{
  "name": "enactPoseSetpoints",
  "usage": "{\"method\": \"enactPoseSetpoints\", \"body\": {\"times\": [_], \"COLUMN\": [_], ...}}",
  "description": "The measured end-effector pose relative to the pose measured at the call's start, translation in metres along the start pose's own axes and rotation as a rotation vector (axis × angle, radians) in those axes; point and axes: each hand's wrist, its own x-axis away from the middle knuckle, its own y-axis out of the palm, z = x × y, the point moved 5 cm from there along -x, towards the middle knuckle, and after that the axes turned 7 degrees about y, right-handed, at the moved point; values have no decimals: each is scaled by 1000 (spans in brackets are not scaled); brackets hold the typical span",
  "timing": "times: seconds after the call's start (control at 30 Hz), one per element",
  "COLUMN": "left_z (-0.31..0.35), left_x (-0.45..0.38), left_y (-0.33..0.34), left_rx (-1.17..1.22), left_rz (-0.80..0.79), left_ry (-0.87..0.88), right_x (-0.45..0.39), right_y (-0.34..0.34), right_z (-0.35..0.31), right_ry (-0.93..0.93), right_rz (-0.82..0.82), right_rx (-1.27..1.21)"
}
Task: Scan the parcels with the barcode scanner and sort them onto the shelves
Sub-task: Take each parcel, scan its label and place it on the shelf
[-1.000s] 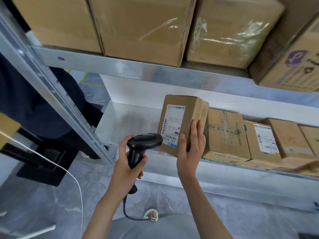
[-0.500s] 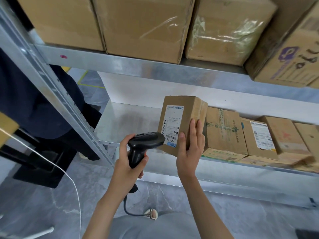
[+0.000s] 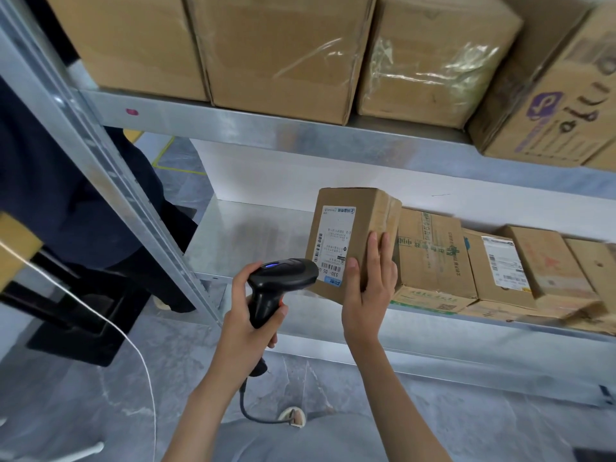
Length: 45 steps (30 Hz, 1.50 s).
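A small brown parcel (image 3: 346,225) with a white shipping label stands upright at the front of the lower metal shelf (image 3: 243,235), next to a row of other parcels. My right hand (image 3: 368,288) holds its lower right corner, thumb on the label face and fingers along the edge. My left hand (image 3: 245,325) grips the handle of the black barcode scanner (image 3: 283,278). The scanner's head points at the bottom of the label, almost touching it, and a blue light glows on top of it.
Several cardboard parcels (image 3: 433,261) fill the lower shelf to the right. Large boxes (image 3: 280,51) sit on the upper shelf (image 3: 300,135). A slanted metal upright (image 3: 110,168) stands at left, with a person in dark clothing (image 3: 50,181) behind it. The scanner cable (image 3: 256,411) hangs over the grey floor.
Both hands, the scanner and the parcel keep nearly the same pose. Only the view has shifted slightly.
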Motion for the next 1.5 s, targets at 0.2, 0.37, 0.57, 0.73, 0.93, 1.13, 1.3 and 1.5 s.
{"method": "enactPoseSetpoints", "body": {"times": [0.2, 0.37, 0.57, 0.73, 0.93, 1.13, 1.3, 1.5], "left_z": [0, 0, 6, 16, 46, 84, 100, 99], "left_x": [3, 4, 0, -1, -13, 10, 69, 157], "left_y": [-2, -3, -5, -4, 46, 173, 280, 397], "left_rx": [-1, 1, -30, -49, -71, -18, 13, 70], "left_rz": [4, 11, 25, 55, -92, -343, -555, -806], "left_ry": [0, -1, 64, 152, 250, 329, 347, 343], "right_x": [3, 5, 3, -1, -4, 26, 81, 171], "right_y": [-1, -4, -20, -47, -125, -256, -377, -508], "right_z": [-1, 1, 2, -2, 2, 42, 92, 132], "right_ry": [-2, 20, 67, 183, 267, 358, 464, 527], "right_rz": [-10, -15, 3, 31, 120, 358, 590, 916], "right_rx": [2, -5, -69, -260, -376, -270, -230, -198]}}
